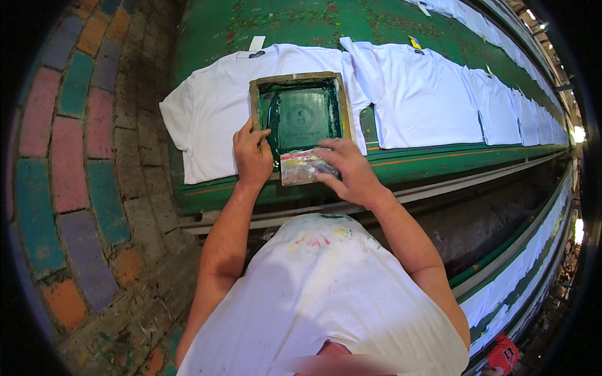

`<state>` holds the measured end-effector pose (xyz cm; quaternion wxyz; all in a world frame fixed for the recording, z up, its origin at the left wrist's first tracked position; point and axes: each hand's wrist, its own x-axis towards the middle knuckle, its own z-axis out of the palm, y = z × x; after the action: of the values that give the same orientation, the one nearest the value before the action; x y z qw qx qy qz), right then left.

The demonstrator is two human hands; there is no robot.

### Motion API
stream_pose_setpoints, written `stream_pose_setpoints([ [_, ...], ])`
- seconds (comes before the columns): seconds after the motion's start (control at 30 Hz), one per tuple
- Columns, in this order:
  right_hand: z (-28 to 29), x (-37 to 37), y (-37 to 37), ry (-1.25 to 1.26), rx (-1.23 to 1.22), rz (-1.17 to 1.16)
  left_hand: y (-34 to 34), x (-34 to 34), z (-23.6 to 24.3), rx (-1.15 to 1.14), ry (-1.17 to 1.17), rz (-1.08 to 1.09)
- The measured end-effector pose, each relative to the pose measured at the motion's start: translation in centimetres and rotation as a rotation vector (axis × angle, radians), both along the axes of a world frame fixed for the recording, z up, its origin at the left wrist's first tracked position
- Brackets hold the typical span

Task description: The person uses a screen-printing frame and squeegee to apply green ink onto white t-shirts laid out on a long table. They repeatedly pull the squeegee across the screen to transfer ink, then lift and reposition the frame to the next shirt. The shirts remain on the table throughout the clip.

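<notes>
A wood-rimmed printing screen [297, 76] lies on the chest of a white T-shirt [210, 113], with green mesh and a round emblem inside. Dark green ink lines its inner edges. My left hand [253, 156] is closed on the screen's lower left side, fingertips reaching over the rim. A paint-smeared squeegee [300, 170] stands at the near end of the mesh, its flat face toward me. My right hand [351, 168] grips its right part, fingers over the top and thumb on the near face. The blade's lower edge is hidden.
More white T-shirts [426, 100] lie in a row along the long green table [207, 195] to the right. A pale rail [439, 185] follows the table's near edge. Another table with white cloth [501, 307] and someone's red garment [503, 355] are lower right. Painted bricks [69, 150] pave the left.
</notes>
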<state>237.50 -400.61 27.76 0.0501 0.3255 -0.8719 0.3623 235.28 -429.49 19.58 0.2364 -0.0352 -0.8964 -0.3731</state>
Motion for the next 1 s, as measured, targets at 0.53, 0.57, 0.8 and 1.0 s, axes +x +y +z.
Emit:
stream_pose_setpoints([
  [0.53,-5.1,-1.9,8.7,-0.666,-0.688,-0.393,6.6,1.9,2.7,0.241,0.125,0.035],
  [0.57,-4.6,-1.8,10.3,-0.718,-0.722,-0.439,8.9,1.8,3.1,0.289,0.107,0.031],
  [0.8,-3.6,-2.4,28.2,-0.536,-0.935,-0.584,28.6,-2.1,3.5,0.498,0.061,-0.076],
  [1.0,-3.3,-1.4,47.7,-0.46,-0.934,-0.735,48.5,-4.1,2.8,0.471,0.047,-0.214],
])
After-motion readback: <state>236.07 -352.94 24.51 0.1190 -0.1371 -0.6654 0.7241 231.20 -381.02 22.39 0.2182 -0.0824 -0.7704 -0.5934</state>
